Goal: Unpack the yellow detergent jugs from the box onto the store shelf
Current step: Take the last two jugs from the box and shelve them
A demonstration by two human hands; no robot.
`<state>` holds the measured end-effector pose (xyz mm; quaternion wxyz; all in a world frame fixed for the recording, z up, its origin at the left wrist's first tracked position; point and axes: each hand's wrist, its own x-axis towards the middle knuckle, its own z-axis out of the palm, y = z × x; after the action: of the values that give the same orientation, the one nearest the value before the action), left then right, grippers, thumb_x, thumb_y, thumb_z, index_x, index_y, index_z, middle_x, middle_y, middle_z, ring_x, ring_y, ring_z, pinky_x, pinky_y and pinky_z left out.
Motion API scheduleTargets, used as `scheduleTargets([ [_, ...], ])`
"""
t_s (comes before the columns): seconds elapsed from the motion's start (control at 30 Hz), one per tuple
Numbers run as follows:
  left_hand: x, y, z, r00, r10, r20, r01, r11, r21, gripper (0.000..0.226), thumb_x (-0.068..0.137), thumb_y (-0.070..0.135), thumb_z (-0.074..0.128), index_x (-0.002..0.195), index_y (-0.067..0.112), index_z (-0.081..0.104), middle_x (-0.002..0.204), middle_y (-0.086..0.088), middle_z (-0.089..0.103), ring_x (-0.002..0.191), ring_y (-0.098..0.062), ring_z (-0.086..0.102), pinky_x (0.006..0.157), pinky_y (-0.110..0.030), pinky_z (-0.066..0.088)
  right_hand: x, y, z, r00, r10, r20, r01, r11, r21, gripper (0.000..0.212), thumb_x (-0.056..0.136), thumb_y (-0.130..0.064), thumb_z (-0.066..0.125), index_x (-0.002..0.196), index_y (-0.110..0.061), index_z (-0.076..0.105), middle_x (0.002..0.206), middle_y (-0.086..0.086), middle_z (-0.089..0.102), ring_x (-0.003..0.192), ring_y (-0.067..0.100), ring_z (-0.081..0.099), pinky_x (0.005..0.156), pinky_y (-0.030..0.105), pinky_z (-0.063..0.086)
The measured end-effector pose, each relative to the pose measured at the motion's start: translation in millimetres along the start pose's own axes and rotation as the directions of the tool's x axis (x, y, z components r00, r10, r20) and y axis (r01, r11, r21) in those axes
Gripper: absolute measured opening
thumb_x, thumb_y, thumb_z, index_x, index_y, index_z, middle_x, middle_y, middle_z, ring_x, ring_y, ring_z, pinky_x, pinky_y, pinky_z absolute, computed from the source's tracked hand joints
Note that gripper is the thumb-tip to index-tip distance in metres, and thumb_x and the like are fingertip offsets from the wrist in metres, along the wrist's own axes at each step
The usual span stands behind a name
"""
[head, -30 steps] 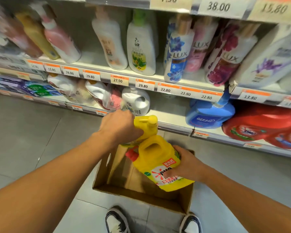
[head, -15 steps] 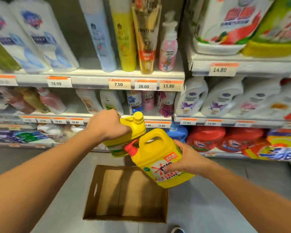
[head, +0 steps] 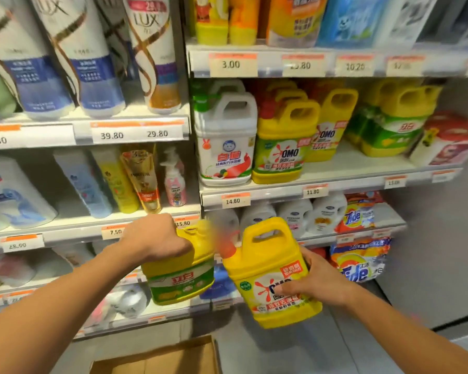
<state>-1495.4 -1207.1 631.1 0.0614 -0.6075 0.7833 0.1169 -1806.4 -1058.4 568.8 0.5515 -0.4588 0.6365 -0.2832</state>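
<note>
So I had a jug in each hand here, both up in the air in front of the shelves. My left hand [head: 157, 238] was fisted tight over the handle of the green-label jug [head: 180, 276], and my right hand [head: 318, 282] was wrapped around the body of the yellow OMO jug [head: 268, 276], fingers pressed across the label rather than through the handle. The cardboard box [head: 157, 359] sat on the floor below, well apart from both.

The target looked like the shelf [head: 343, 179] with the matching OMO jugs [head: 284, 147], above where I was holding. My worry: that right grip was just a squeeze on a slick side, and the jug was already tilted, so lifting it higher could let it slide out. The two jugs were also close enough to bump, and shoving one in could knock the front row.
</note>
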Motion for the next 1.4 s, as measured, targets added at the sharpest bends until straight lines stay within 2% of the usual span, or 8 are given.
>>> scheduleTargets([
  [0.1, 6, 41, -21, 0.999, 0.036, 0.012, -0.036, 0.999, 0.026, 0.046, 0.060, 0.057, 0.061, 0.065, 0.012, 0.063, 0.067, -0.001, 0.064, 0.069, -0.026, 0.066, 0.056, -0.028, 0.049, -13, -8, -43, 0.998, -0.011, -0.058, 0.014, 0.999, 0.039, 0.072, 0.070, -0.010, 0.094, 0.131, -0.025, 0.060, 0.110, -0.003, 0.081, 0.099, 0.016, 0.078, 0.078, 0.031, 0.064],
  [0.33, 19, 134, -55, 0.998, 0.063, -0.004, -0.063, 0.998, 0.004, 0.049, 0.060, 0.060, 0.060, 0.081, 0.016, 0.067, 0.083, -0.001, 0.067, 0.076, -0.022, 0.065, 0.062, -0.029, 0.052, -27, -7, -140, 0.983, -0.027, -0.181, 0.052, 0.990, 0.132, 0.077, 0.061, -0.017, 0.098, 0.128, -0.024, 0.061, 0.110, 0.003, 0.080, 0.100, 0.024, 0.078, 0.090, 0.050, 0.062],
  [0.53, 42, 200, -69, 0.998, 0.055, -0.002, -0.055, 0.998, -0.034, 0.050, 0.054, 0.058, 0.058, 0.067, 0.010, 0.067, 0.070, -0.002, 0.068, 0.069, -0.021, 0.067, 0.060, -0.033, 0.057, -22, -4, -223, 0.968, -0.049, -0.247, 0.101, 0.974, 0.203, 0.071, 0.066, -0.009, 0.095, 0.128, -0.021, 0.062, 0.109, 0.005, 0.081, 0.099, 0.026, 0.079, 0.091, 0.054, 0.061],
  [0.67, 57, 230, -76, 0.997, 0.072, -0.018, -0.073, 0.994, -0.076, 0.039, 0.059, 0.050, 0.067, 0.055, 0.012, 0.058, 0.058, 0.002, 0.059, 0.056, -0.016, 0.058, 0.048, -0.027, 0.041, -7, -12, -263, 0.953, -0.082, -0.293, 0.156, 0.959, 0.238, 0.071, 0.066, -0.010, 0.095, 0.129, -0.020, 0.062, 0.108, 0.006, 0.081, 0.099, 0.027, 0.079, 0.090, 0.053, 0.061],
  [0.77, 69, 246, -78, 0.996, 0.090, -0.015, -0.091, 0.992, -0.087, 0.044, 0.052, 0.054, 0.063, 0.066, 0.013, 0.068, 0.065, 0.001, 0.067, 0.063, -0.018, 0.064, 0.053, -0.029, 0.052, 13, -26, -281, 0.934, -0.120, -0.338, 0.210, 0.947, 0.244, 0.068, 0.067, -0.011, 0.094, 0.126, -0.021, 0.063, 0.106, 0.002, 0.081, 0.097, 0.022, 0.079, 0.083, 0.045, 0.063],
  [0.87, 80, 255, -80, 0.995, 0.101, -0.010, -0.102, 0.993, -0.058, 0.038, 0.057, 0.050, 0.067, 0.057, 0.012, 0.064, 0.055, 0.003, 0.060, 0.054, -0.018, 0.058, 0.048, -0.026, 0.040, 32, -41, -290, 0.921, -0.153, -0.359, 0.257, 0.931, 0.261, 0.066, 0.068, -0.010, 0.093, 0.126, -0.020, 0.065, 0.109, 0.002, 0.081, 0.101, 0.024, 0.078, 0.086, 0.046, 0.063],
  [1.07, 98, 266, -93, 0.988, 0.150, 0.015, -0.150, 0.989, -0.015, 0.039, 0.057, 0.052, 0.068, 0.063, 0.013, 0.068, 0.060, 0.002, 0.063, 0.057, -0.018, 0.060, 0.048, -0.025, 0.041, 52, -55, -299, 0.919, -0.186, -0.347, 0.288, 0.919, 0.269, 0.068, 0.069, -0.011, 0.093, 0.130, -0.022, 0.064, 0.115, 0.004, 0.079, 0.105, 0.027, 0.077, 0.094, 0.056, 0.059],
  [1.4, 115, 283, -94, 0.982, 0.183, 0.050, -0.183, 0.983, -0.005, 0.034, 0.057, 0.051, 0.068, 0.061, 0.018, 0.061, 0.061, 0.004, 0.063, 0.057, -0.017, 0.059, 0.049, -0.027, 0.040, 82, -77, -309, 0.911, -0.212, -0.353, 0.316, 0.910, 0.270, 0.090, 0.049, -0.030, 0.099, 0.130, -0.026, 0.062, 0.115, 0.000, 0.079, 0.105, 0.023, 0.077, 0.091, 0.053, 0.061],
])
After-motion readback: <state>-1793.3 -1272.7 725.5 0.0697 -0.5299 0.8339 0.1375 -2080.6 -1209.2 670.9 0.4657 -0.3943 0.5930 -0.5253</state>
